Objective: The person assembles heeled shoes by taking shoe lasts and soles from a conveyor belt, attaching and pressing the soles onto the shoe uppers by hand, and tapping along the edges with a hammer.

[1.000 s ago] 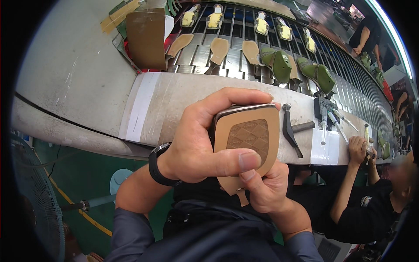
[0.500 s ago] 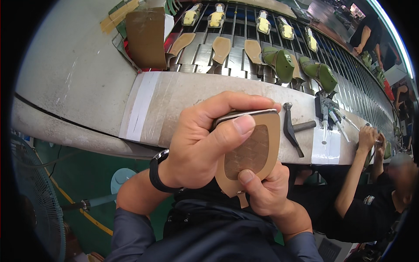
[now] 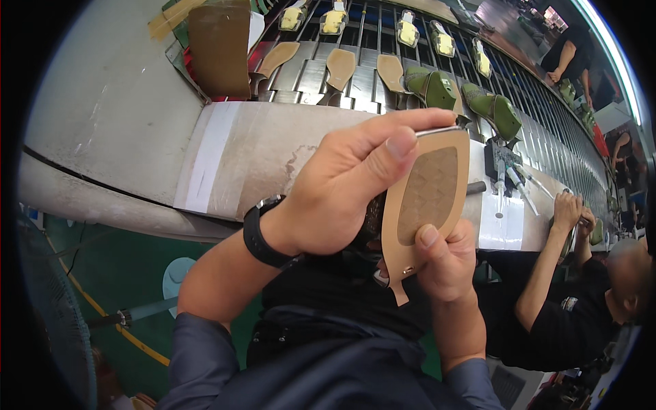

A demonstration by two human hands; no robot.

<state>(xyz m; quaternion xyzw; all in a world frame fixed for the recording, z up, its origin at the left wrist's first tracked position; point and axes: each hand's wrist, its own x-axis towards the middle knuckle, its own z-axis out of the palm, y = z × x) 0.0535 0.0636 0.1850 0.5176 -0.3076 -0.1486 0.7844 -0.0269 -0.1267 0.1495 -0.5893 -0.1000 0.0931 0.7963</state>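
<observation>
Head view: L hand (image 3: 342,181) is up at the top L of the tan sole (image 3: 441,222), fingers closed round its upper end. Index is stretched almost straight along the top rim; thumb lies bent over the near corner, tip pointing up & R. Other L fingers are hidden behind. L wrist, w/ black watch (image 3: 265,231), sits lower than the knuckles, forearm slanting up from lower L, sleeve pushed back.

R hand (image 3: 447,263) grips the sole's lower R side: thumb flat on the brown textured inset, tip up, rest of the fingers curled out of sight underneath. R forearm rises nearly vert. from the bottom edge.

Sole is held up btwn both hands, patterned face to the cam., long axis leaning a bit R, narrow tab at the bottom. Its far end overlaps the counter (image 3: 266,147). Dark handle (image 3: 476,187) pokes out just R of it; syringes (image 3: 516,181) stand/lean farther R. Beyond the counter: 2 green shoe forms (image 3: 502,116), tan insoles (image 3: 340,68) & 5 yellow-filled clear pcs (image 3: 407,31) on the metal conveyor (image 3: 362,96).
</observation>
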